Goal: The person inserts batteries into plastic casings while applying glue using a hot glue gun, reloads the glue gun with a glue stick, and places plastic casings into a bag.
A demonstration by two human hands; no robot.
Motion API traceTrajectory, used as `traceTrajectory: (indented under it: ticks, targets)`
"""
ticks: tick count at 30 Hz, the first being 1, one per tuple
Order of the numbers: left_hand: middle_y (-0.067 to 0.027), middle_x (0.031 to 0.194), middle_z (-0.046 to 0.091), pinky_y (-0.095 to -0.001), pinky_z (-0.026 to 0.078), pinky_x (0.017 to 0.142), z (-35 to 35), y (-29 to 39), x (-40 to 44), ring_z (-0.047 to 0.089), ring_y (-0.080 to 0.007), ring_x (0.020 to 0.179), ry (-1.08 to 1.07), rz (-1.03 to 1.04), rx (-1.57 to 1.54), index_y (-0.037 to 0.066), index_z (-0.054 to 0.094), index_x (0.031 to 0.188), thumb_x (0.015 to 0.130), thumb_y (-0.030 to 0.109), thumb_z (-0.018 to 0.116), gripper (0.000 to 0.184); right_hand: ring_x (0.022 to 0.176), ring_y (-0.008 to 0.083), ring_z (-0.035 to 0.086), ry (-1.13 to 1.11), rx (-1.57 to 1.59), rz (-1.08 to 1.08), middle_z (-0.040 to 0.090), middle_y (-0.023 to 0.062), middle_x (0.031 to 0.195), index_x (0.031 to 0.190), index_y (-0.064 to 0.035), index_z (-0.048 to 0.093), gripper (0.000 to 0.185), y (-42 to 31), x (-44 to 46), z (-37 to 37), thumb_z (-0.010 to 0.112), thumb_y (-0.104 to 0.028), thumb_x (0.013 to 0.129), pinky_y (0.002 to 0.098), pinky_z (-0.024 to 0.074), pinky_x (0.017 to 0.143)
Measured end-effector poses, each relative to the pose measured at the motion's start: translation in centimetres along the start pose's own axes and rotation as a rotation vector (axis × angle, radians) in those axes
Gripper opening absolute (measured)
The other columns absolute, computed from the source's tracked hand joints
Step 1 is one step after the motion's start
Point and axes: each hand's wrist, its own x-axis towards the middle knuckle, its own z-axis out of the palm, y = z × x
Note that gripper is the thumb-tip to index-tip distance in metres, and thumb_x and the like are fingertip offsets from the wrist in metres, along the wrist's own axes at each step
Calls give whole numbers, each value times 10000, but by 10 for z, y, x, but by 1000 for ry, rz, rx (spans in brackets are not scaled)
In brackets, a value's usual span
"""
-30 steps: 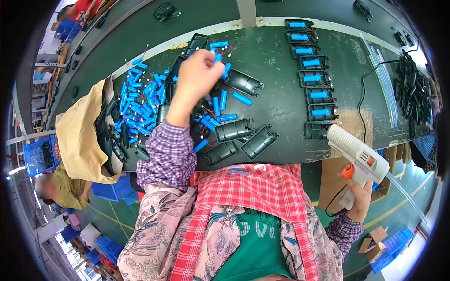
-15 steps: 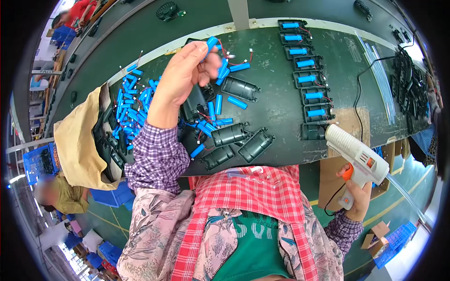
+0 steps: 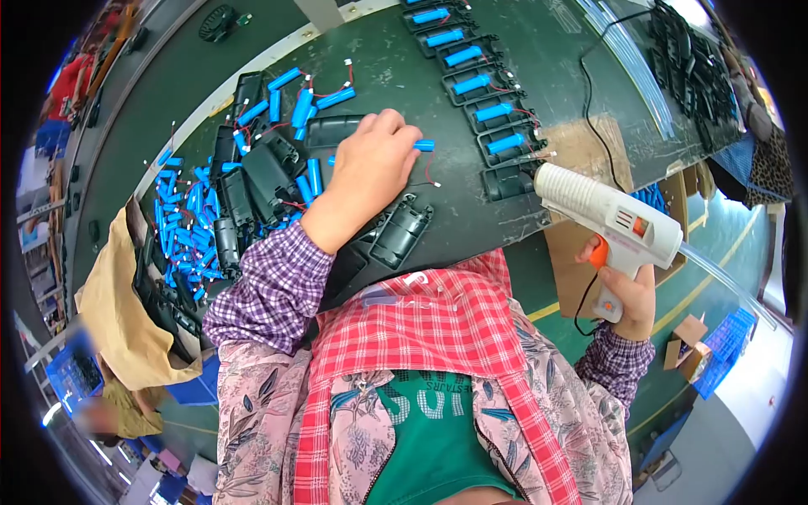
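Note:
My left hand [image 3: 370, 172] is closed round a blue cylindrical battery [image 3: 424, 146], whose end and red wire stick out past the fingers. Under and beside that hand lie black plastic casings [image 3: 402, 231] and loose blue batteries [image 3: 315, 176]. In my right hand [image 3: 631, 295] is a white hot glue gun [image 3: 610, 215], a finger at its orange trigger. The gun's nozzle points left, close to a black casing [image 3: 507, 182] with no battery visible in it. Beyond that casing runs a row of casings, each with a blue battery [image 3: 506, 143] in it.
A heap of blue batteries [image 3: 185, 223] lies at the left beside a brown paper bag [image 3: 109, 295] of black parts. Clear glue sticks [image 3: 627, 63], a black cable [image 3: 596, 126] and a pile of black parts [image 3: 694, 76] are at right. Other people are in the left background.
My left hand has come down and to the right with the battery, over the casings near the table edge. The view has turned; the glue gun stays by the end casing.

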Motion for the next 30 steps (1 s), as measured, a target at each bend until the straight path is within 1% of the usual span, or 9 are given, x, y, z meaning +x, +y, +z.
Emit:
traceTrajectory:
  ticks: [4,8,12,14,19,22,24,28,30]
  targets:
    - [-87,901,620,-411,529,732,-4,1,7,612,-296,912,-78,8,115,75,668,903,798,157,726,146,977,301,608,32,0,9,620,182,1049,1336,71,451,654,1,-3,-5,618,-49,715,441,483,900]
    - [-104,855,624,-414,503,700,-9,44,14,618,-305,859,-121,-44,-358,69,659,903,818,175,718,148,974,297,608,44,-17,-3,623,182,1047,1331,70,454,651,-4,-7,-11,610,-41,709,435,484,897]
    - [-108,915,620,-427,512,712,24,81,17,607,-313,916,-47,55,-286,79,607,958,824,172,707,191,973,292,607,52,-45,-25,625,177,1045,1334,64,459,651,-10,-9,-15,592,-32,704,425,485,897]
    - [-111,918,612,-432,513,720,39,89,19,599,-315,919,-49,64,-263,75,594,947,819,168,709,196,972,283,609,38,-55,-28,625,172,1046,1332,64,463,647,-11,-10,-17,589,-32,705,421,485,898]
    - [-113,897,582,-439,514,726,59,88,21,584,-318,899,-44,117,-176,65,557,899,799,147,711,201,977,257,614,5,-104,26,623,154,1051,1322,62,477,619,-10,-4,-20,580,-25,718,402,486,899]
    - [-110,894,570,-433,518,725,61,87,22,581,-314,883,-22,147,-143,66,550,888,790,139,711,202,978,225,613,-64,-125,36,621,125,1054,1308,51,495,576,-9,5,-22,574,4,739,373,485,888]
    - [-112,904,565,-428,522,712,60,89,23,577,-315,896,-33,101,-150,64,542,884,789,140,712,209,967,196,608,-120,-232,82,621,98,1048,1281,35,522,525,-11,10,-23,572,43,758,342,484,872]
    - [-118,904,571,-448,525,684,59,90,21,599,-326,875,-40,49,-169,60,526,892,803,152,704,219,945,171,602,-149,-251,64,624,76,1027,1228,20,557,462,-16,20,-16,578,64,769,318,485,849]
    - [-129,883,586,-470,523,647,61,89,21,629,-342,825,-111,1,-195,56,507,898,825,161,690,223,934,161,600,-146,-263,88,628,71,1007,1184,14,578,419,-19,24,-14,585,68,769,307,489,826]
